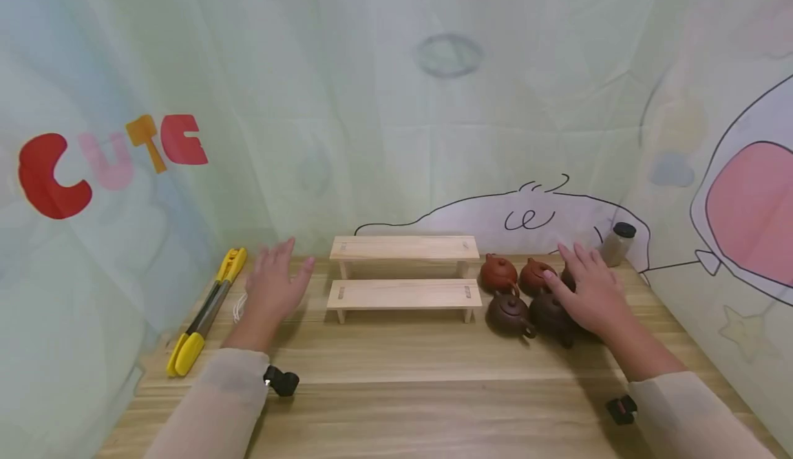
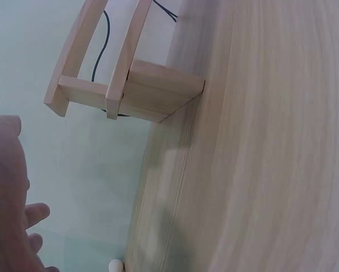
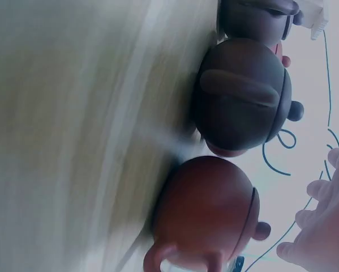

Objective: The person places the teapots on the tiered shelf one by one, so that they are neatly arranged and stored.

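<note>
Empty and spread wide, the left hand [image 1: 275, 285] hung left of centre and the right hand [image 1: 591, 290] hovered over crowded, round dark-brown clay teapots [image 1: 508, 313] and red-brown clay teapots [image 1: 498, 276] right of centre, where any grip seemed best made slowly, without knocking neighbours.

Saw lidded reddish-brown teapots [image 1: 498, 276] and dark-brown teapots [image 1: 508, 314] clustered upright, just right of a pale, empty-topped wooden stand [image 1: 404, 295] with two steps.

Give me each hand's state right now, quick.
Left hand: open, holding nothing.
Right hand: open, holding nothing, above the pots.
</note>
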The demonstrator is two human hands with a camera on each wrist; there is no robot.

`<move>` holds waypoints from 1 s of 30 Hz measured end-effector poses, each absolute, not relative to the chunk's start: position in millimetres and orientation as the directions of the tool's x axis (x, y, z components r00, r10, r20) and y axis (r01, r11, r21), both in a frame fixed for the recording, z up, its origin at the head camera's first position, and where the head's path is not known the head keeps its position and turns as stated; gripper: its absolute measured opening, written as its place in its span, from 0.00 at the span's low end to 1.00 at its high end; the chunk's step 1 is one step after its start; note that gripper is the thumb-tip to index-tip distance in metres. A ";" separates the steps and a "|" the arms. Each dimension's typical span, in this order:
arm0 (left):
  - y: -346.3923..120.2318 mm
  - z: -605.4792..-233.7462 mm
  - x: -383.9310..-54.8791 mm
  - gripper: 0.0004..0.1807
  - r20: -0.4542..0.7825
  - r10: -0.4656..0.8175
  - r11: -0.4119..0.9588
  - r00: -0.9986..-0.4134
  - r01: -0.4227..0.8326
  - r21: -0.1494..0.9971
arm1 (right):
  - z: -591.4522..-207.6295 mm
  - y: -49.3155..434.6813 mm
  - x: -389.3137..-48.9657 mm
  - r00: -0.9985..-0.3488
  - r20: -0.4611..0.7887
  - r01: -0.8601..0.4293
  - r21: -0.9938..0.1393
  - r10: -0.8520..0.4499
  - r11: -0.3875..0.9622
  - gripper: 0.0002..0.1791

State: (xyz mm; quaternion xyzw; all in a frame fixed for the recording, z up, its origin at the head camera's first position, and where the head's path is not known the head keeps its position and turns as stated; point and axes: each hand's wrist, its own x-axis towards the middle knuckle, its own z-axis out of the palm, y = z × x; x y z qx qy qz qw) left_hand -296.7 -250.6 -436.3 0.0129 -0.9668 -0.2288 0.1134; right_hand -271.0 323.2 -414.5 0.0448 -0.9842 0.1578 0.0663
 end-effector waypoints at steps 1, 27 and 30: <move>-249.8 -436.8 -296.2 0.49 0.211 -0.073 0.884 -0.975 0.035 0.467 | -414.4 324.6 -268.2 -0.984 0.160 -0.121 -0.305 -0.075 0.944 0.47; -212.5 -458.4 -287.7 0.42 -0.154 0.139 0.392 -0.978 -0.088 0.916 | -431.2 373.3 -217.4 -0.992 0.123 -0.070 -0.492 -0.010 0.868 0.51; -210.1 -459.5 -288.8 0.42 -0.169 0.169 0.342 -0.971 -0.103 0.934 | -433.3 380.8 -215.6 -0.997 0.076 -0.040 -0.502 -0.001 0.864 0.56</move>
